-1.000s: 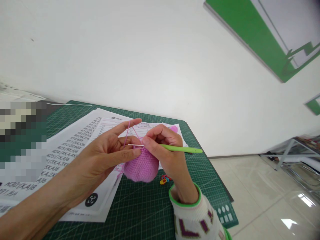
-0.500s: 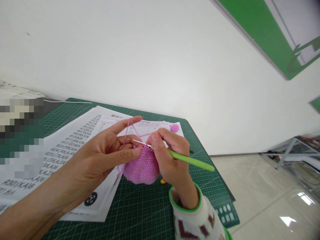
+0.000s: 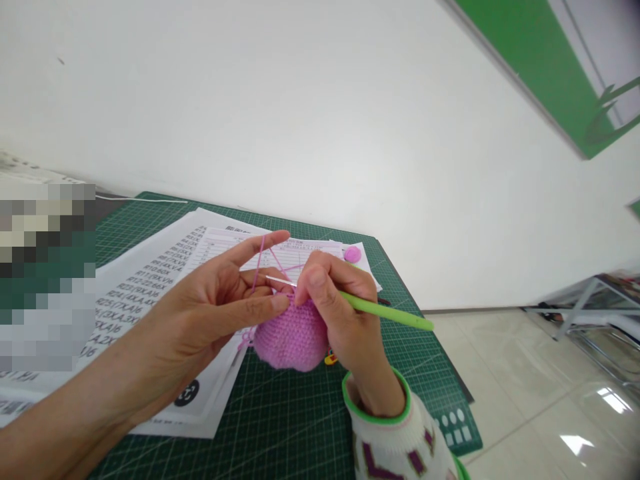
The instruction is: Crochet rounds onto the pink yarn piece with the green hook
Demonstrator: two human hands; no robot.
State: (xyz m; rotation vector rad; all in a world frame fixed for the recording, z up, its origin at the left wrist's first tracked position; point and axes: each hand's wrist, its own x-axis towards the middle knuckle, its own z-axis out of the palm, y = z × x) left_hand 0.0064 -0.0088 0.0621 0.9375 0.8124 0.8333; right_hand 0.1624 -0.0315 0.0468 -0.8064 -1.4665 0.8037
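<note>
A round pink crocheted piece (image 3: 290,337) hangs just above the green cutting mat (image 3: 280,427), held between my two hands. My left hand (image 3: 220,310) pinches its top edge with thumb and middle finger, while the raised index finger carries a strand of pink yarn (image 3: 260,257). My right hand (image 3: 340,313) grips a crochet hook with a lime-green handle (image 3: 390,311). The hook's metal tip (image 3: 277,281) points left into the stitches at the piece's rim.
Printed pattern sheets (image 3: 150,293) lie on the mat under and left of my hands. A small pink disc (image 3: 353,254) sits at the far edge of the papers. Coloured stitch markers (image 3: 330,359) peek out below my right hand. The mat ends at the right, over a glossy floor.
The hook's handle swung from level to tilted down-right, then lifted slightly, its tip working at the rim. Both hands and the pink piece shifted a little to the right.
</note>
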